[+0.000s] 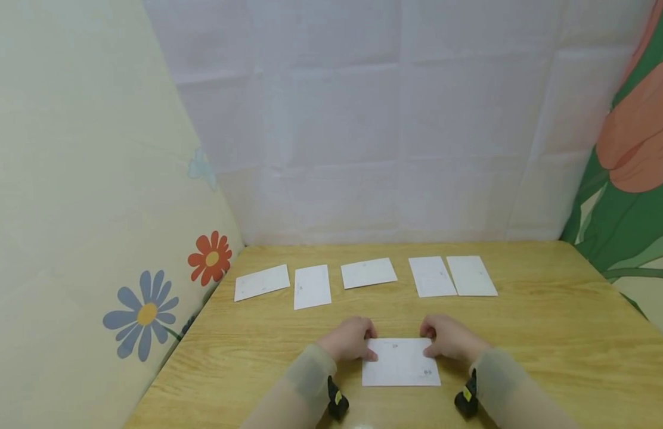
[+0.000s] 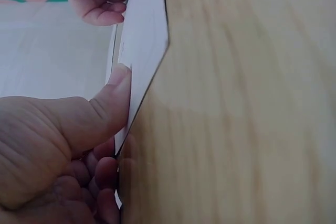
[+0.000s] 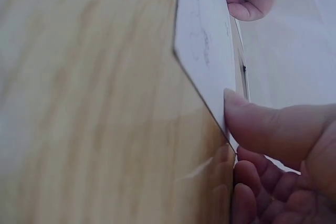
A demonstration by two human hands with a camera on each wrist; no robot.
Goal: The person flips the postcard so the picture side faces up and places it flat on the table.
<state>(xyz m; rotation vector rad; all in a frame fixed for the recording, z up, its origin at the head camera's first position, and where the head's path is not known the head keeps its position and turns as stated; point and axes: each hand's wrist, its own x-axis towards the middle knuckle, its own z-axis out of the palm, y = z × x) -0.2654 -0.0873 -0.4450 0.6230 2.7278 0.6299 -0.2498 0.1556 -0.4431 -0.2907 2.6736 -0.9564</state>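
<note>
A white sheet of paper (image 1: 400, 366) with small printed marks and faint writing lies near the front of the wooden table. My left hand (image 1: 351, 339) pinches its left side near the far corner, thumb on top and fingers curled at the edge. On the opposite side, my right hand (image 1: 451, 338) pinches the paper the same way. In the left wrist view, the left thumb (image 2: 113, 93) presses on the paper's face. The right wrist view shows the right thumb (image 3: 252, 121) on the other side edge, with handwriting on the sheet.
Farther back on the wooden table (image 1: 551, 333), several white papers lie in a loose row, from the leftmost paper (image 1: 262, 282) to the rightmost paper (image 1: 471, 276). A white cloth (image 1: 406, 131) hangs behind the table. Flower-patterned cloth (image 1: 149, 316) covers the left side.
</note>
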